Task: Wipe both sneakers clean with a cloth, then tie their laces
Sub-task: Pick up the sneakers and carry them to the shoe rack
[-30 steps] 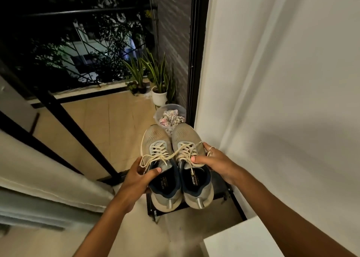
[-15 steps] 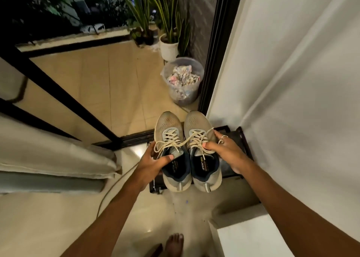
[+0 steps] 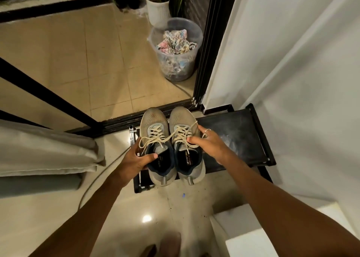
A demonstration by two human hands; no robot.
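Head camera looks down on a pair of grey sneakers held side by side and touching, toes pointing away from the person, over the front left corner of a low black rack [image 3: 243, 136] that stands against a white wall [image 3: 292, 81]. Whether the soles rest on the rack cannot be told; the heels stick out past its front edge. The left hand [image 3: 136, 157] grips the left sneaker [image 3: 153, 120] from its outer side, thumb hooked over the dark blue collar and the other fingers curled underneath. The right hand [image 3: 208, 143] grasps the right sneaker [image 3: 181, 118] the same way from the far side, thumb pressed onto the lacing and fingers wrapped round the outer edge, with a ring [image 3: 208, 130] on one finger. The cream laces [image 3: 169, 138] hang loose and untied, and one strand runs across from the left shoe to the right. Beyond the black door track, on the tan tiled floor [image 3: 78, 52], a clear plastic bucket [image 3: 155, 32] stands just beside the black door frame [image 3: 206, 42], full of crumpled patterned fabric [image 3: 175, 42]. A white plant pot [image 3: 156, 7] sits behind the bucket. Pale cushions [image 3: 48, 151] lie stacked at the left, with a thin cable [image 3: 93, 180] curving over the glossy floor near them. A blurred foot [image 3: 155, 249] shows at the bottom edge.
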